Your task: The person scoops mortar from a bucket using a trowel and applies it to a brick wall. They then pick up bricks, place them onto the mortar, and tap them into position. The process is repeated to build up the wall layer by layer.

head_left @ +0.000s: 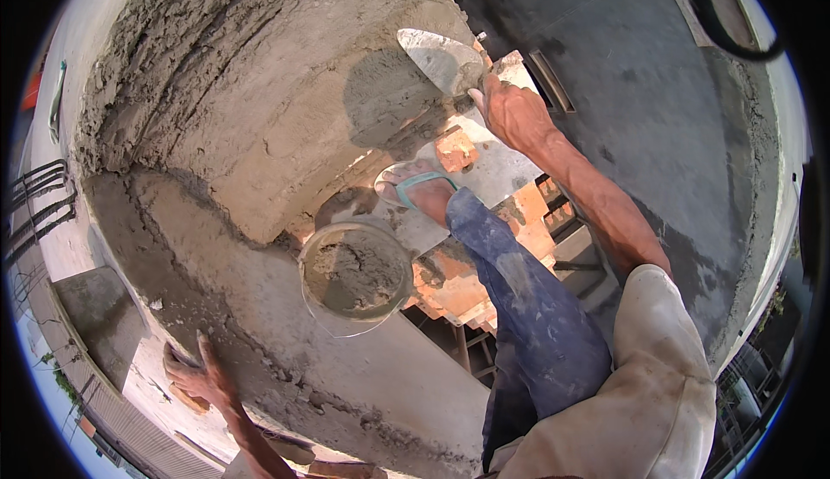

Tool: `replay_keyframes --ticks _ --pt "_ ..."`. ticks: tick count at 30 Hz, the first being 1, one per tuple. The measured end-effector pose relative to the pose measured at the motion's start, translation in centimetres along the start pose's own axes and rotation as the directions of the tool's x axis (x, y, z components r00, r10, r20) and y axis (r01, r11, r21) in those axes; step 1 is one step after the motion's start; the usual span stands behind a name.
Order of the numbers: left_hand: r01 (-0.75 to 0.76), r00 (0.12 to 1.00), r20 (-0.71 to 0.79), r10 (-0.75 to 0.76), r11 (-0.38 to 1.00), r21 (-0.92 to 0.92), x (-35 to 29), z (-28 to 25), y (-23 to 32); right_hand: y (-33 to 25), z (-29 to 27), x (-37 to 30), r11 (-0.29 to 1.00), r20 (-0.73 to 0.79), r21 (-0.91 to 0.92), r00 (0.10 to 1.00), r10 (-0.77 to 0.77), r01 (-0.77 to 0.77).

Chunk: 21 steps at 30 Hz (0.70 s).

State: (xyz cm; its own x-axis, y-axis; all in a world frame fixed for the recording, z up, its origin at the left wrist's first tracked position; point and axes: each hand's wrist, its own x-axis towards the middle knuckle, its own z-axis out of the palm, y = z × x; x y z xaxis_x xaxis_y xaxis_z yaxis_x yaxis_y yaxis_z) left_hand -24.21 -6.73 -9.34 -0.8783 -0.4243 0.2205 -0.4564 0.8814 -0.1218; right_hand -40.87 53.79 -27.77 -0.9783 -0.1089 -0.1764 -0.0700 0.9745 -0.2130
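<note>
In my right hand (pixel 516 116) is a mortar-coated trowel (pixel 432 57), its blade pointing up and left beside the rough mortared wall (pixel 259 116). My fingers are closed round its handle, which they mostly hide. At the lower left, my left hand (pixel 203 381) rests at the edge of a mortar-smeared ledge (pixel 238 349), thumb and fingers apart. A tan piece (pixel 192 401) shows under that palm; whether I touch it is unclear. Between my hands stands a bucket (pixel 361 316) with a thin wire handle, partly filled with wet grey mortar (pixel 359 267).
My sandalled foot (pixel 419 187) stands on a pale slab near a loose brick piece (pixel 456 149). Broken-edged brickwork (pixel 467 284) has dark gaps beside it. On the right lies a dark grey surface (pixel 631 116). Reinforcing bars (pixel 39 202) stick out at far left.
</note>
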Motion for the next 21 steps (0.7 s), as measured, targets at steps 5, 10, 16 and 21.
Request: replay_keyframes --ticks 5,10,16,21 --pt "-0.019 1.0 -0.013 0.02 0.999 0.029 0.1 -0.2 -0.3 -0.9 3.5 0.1 0.965 0.107 -0.261 0.993 0.046 -0.016" --pt "0.009 1.0 -0.003 -0.009 1.0 0.026 0.0 -0.1 -0.4 1.7 3.8 -1.1 0.963 0.13 -0.099 0.956 0.262 -0.251" --pt "0.049 0.999 0.017 -0.049 0.999 -0.01 0.0 0.1 -0.1 1.7 5.3 -2.2 0.909 0.114 0.01 0.903 0.414 -0.418" --pt "0.027 0.999 -0.027 -0.027 0.999 0.026 -0.2 -0.2 -0.6 0.9 1.6 -2.5 0.804 0.26 0.333 0.868 0.424 -0.492"
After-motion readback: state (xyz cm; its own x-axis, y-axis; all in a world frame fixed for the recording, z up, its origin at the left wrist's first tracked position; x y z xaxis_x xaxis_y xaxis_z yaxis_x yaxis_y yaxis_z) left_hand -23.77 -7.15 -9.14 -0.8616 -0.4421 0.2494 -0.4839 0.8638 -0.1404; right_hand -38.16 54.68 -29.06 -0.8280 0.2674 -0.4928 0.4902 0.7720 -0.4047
